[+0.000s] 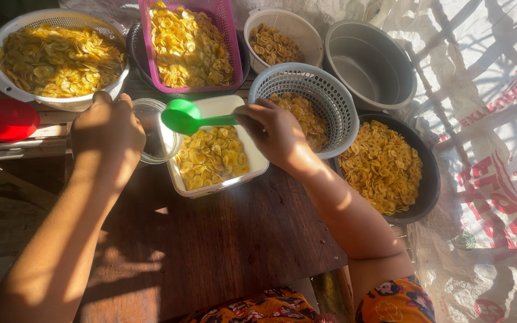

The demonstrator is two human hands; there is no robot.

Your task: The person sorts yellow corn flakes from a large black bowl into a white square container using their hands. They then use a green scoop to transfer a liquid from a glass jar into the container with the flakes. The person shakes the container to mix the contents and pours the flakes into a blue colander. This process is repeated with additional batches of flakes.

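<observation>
My right hand (pixel 275 133) grips the handle of a green plastic scoop (pixel 182 116), whose bowl hangs over the mouth of a clear jar (pixel 154 133). My left hand (pixel 108 127) is wrapped around that jar at its left side. Just right of the jar sits a white square container (pixel 254 160) full of yellow banana chips (pixel 210 157). All of it rests on a dark wooden table (pixel 222 245).
Chips fill a white colander (pixel 7 90) at the far left, a pink basket (pixel 145 36), a small white basket (pixel 306 27), a grey-blue basket (pixel 336 101) and a black basin (pixel 429 179). An empty grey pot (pixel 390 42) and a red lid (pixel 7 119) stand nearby. Printed sacking (pixel 492 179) covers the right.
</observation>
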